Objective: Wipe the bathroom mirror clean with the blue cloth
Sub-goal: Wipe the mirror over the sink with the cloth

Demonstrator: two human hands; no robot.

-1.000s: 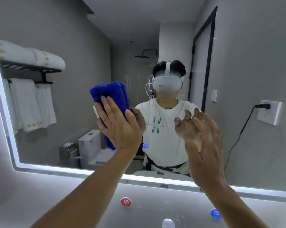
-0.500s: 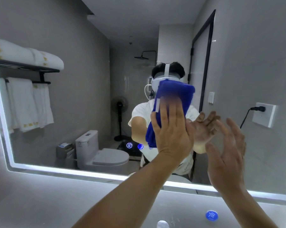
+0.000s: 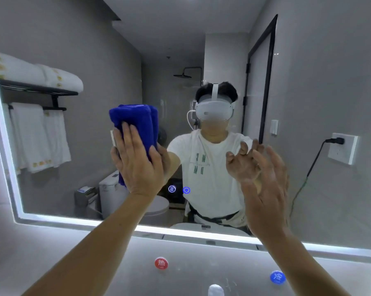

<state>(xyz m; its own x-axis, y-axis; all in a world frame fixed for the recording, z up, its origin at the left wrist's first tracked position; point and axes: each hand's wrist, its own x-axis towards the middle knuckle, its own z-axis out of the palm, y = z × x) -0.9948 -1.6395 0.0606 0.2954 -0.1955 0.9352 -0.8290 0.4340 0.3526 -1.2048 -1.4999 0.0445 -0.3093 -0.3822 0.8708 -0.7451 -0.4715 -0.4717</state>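
Bathroom, grey-walled, seen head-on in a wall mirror (image 3: 330, 86) w/ a lit border: we are mid-wipe. Our left hand (image 3: 137, 167) lies flat, fingers straight, pressing the folded blue cloth (image 3: 135, 122) against the glass left of ctr, about mid-height. No finger curls round it; the palm alone pins it. Our right hand (image 3: 268, 195) is raised by the glass to the right, fingers spread and loose, holding nothing. Whether its tips touch the surface we can't quite tell, as hand and reflection overlap.

To do this pass well, in our view:
- Use even palm pressure so the pad doesn't bunch or slip from under flat fingers.
- Make overlapping strokes, top to btm, out to the lit edges.
- Steer round the touch icons (image 3: 171, 189) low on the glass, which a press may trigger.
- Hold the free hand off the pane so it leaves no prints.

Most of the glass lies beyond the cloth's patch, so we judge plenty is left to cover.

Count: 1 mirror, 1 cloth, 2 hands, 2 glowing icons. Below the mirror are 2 round tap markers, 1 red marker (image 3: 161, 263) and 1 blue marker (image 3: 277, 277), plus 1 tap top (image 3: 215, 290) at the btm edge.
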